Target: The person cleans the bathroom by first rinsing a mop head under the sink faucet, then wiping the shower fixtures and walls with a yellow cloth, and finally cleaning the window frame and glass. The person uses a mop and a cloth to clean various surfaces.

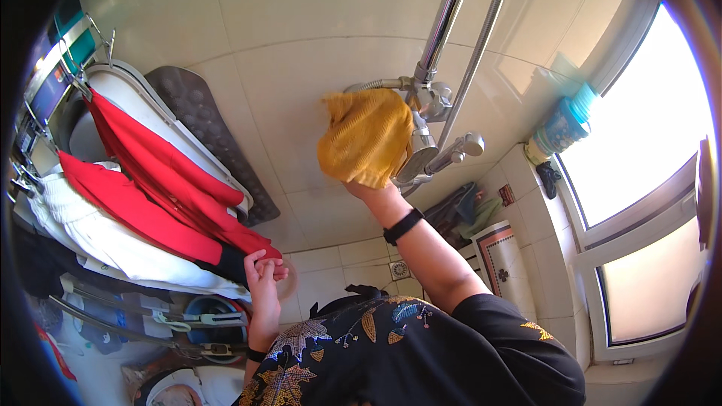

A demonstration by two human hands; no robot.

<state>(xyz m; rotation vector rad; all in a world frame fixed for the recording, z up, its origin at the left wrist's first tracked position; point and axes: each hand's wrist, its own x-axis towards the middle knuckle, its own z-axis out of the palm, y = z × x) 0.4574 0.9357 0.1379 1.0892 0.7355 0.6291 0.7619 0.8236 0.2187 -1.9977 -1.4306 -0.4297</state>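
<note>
A mustard-yellow ribbed cloth (366,138) covers most of my right hand (369,189), which is raised beside the chrome shower mixer valve (431,101). The fingers are hidden inside or behind the cloth. The right edge of the cloth meets the mixer's metal parts in view. Lower down on the left is my left hand (265,273), holding nothing, its fingers loosely bent and apart. It overlaps the end of a hanging red garment (169,186); I cannot tell if they touch. Behind that hand a pale round thing (289,281) shows in part.
White clothing (96,225) hangs beside the red garment from metal clips (104,39). A dark bumpy mat (208,141) leans on the tiled wall (316,56). At right, a blue container (567,121) stands by the bright window (637,118). A drain (400,270) lies in the floor.
</note>
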